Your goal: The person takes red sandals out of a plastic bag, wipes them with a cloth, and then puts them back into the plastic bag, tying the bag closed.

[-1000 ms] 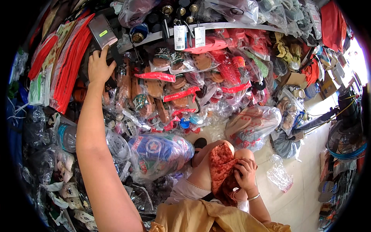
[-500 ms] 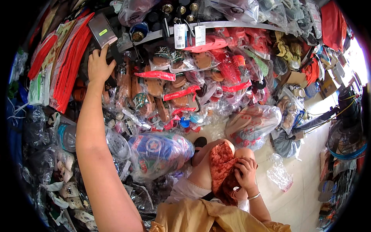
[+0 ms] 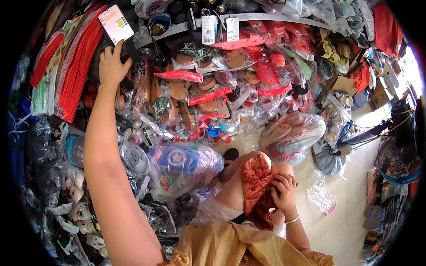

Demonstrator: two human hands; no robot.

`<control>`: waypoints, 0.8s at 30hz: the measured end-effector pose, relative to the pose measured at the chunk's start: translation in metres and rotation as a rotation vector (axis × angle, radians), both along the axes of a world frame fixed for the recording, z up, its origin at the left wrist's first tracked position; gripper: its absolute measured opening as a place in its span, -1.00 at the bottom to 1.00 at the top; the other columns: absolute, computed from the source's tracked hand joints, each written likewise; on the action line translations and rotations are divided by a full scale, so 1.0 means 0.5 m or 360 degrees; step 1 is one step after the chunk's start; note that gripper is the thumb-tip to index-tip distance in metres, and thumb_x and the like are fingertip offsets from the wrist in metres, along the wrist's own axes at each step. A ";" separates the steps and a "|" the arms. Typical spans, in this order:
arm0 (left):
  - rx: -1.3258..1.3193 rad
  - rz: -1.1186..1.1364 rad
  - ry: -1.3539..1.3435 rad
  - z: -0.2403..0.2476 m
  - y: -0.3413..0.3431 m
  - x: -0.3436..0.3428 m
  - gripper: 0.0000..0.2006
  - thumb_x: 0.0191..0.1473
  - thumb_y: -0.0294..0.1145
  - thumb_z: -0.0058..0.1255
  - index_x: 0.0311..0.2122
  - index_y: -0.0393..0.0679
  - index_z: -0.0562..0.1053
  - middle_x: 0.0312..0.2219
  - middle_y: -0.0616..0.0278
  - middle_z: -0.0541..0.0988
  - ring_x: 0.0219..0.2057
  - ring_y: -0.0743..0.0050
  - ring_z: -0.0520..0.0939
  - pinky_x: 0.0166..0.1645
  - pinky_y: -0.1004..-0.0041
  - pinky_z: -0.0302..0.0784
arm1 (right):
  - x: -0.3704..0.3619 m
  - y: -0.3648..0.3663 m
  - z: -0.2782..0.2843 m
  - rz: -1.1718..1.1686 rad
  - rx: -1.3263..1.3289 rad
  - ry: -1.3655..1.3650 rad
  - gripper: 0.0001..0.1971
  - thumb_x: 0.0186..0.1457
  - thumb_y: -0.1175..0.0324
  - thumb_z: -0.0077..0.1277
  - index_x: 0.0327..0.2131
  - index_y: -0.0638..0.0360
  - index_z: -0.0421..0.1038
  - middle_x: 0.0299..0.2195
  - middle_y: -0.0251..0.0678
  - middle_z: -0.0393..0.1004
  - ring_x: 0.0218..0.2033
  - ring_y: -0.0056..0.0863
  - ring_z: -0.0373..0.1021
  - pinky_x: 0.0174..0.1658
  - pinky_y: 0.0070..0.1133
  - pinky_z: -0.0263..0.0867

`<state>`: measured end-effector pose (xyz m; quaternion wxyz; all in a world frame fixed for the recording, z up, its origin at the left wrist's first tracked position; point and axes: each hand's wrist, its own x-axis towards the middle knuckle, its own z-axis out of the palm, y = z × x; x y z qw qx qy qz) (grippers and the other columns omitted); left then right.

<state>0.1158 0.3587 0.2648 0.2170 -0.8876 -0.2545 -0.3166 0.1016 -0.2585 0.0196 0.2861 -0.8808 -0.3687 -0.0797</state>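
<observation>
My left arm reaches far forward, and my left hand (image 3: 113, 65) touches the lower edge of a phone (image 3: 116, 25) with its index finger. The phone's screen is lit, with coloured message-like blocks. My thumb stands apart from the other fingers, and nothing is held in this hand. My right hand (image 3: 283, 190) rests on my bent knee, its fingers curved but spaced apart over the edge of a rust-red velvety cloth (image 3: 256, 179). The cloth lies across my lap, its darker part partly under that hand.
Bagged sandals (image 3: 179, 88) fill the rack ahead. Red folded packets (image 3: 77, 73) stand beside the phone. A plastic-wrapped blue bundle (image 3: 186, 166) lies left of my legs, a clear bag (image 3: 293, 135) beyond my knees. At right are a fan (image 3: 399, 162) and a crumpled wrapper (image 3: 321, 195) on the floor.
The phone screen has gone from dark with a small green mark to a bright page. My left hand sits slightly higher in view, still at the phone. My right hand stays on the knee.
</observation>
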 end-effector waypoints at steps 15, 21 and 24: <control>-0.1773 -0.0512 -0.0476 -0.541 -0.420 -0.222 -0.23 0.01 -0.30 0.13 0.25 -0.34 0.05 0.23 -0.20 0.09 0.26 -0.13 0.14 0.31 0.10 0.03 | 0.012 -0.005 -0.005 0.0003 -0.0009 0.0013 -0.77 -0.17 0.41 0.12 -0.32 0.06 0.49 -0.14 -0.32 0.45 0.04 -0.23 0.30 0.10 -0.20 0.11; -0.1808 -0.0622 -0.0079 -0.775 -0.667 -0.427 -0.35 -0.07 -0.36 0.15 0.16 -0.25 0.24 0.09 -0.21 0.28 0.14 -0.27 0.25 0.24 0.06 0.11 | 0.016 0.004 -0.006 0.0000 0.0002 0.0026 -0.80 -0.19 0.41 0.11 -0.36 0.06 0.48 -0.16 -0.33 0.46 0.02 -0.23 0.31 0.12 -0.20 0.09; -0.1723 -0.0601 -0.0006 -0.739 -0.598 -0.392 -0.42 -0.07 -0.40 0.14 0.12 -0.22 0.30 0.04 -0.14 0.36 0.11 -0.24 0.30 0.21 0.05 0.18 | 0.018 0.008 -0.013 0.0013 0.0021 0.0035 -0.80 -0.18 0.41 0.10 -0.36 0.07 0.48 -0.16 -0.32 0.46 0.02 -0.23 0.31 0.13 -0.20 0.08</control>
